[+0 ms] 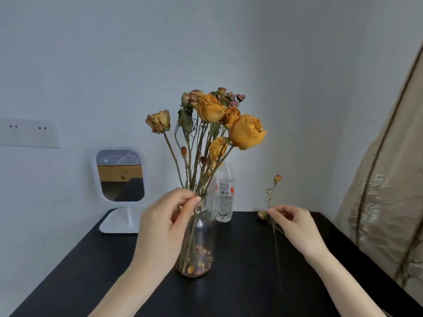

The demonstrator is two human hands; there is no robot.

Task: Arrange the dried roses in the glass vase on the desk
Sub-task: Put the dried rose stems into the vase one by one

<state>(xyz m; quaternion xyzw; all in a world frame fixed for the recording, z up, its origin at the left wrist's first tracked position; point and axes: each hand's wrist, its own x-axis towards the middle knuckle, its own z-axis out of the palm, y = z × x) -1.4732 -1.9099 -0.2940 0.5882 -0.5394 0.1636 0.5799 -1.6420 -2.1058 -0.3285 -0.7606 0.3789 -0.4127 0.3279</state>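
A clear glass vase (201,248) stands in the middle of the black desk (240,282), with loose petals at its bottom. A bunch of dried roses (212,115), orange and dusty pink, rises from its neck. My left hand (164,227) pinches the stems right at the vase's mouth. To the right, my right hand (295,225) pinches a thin dried rose stem (273,200) with small buds, held upright above the desk; its lower end hangs down toward the desk front. A small dried rose head (262,215) lies just left of my right fingers.
A plastic water bottle (224,193) stands just behind the vase. A white-framed standing mirror (120,177) sits at the desk's back left corner. A beige patterned curtain (389,191) hangs along the right edge. A wall socket plate (29,133) is at the far left.
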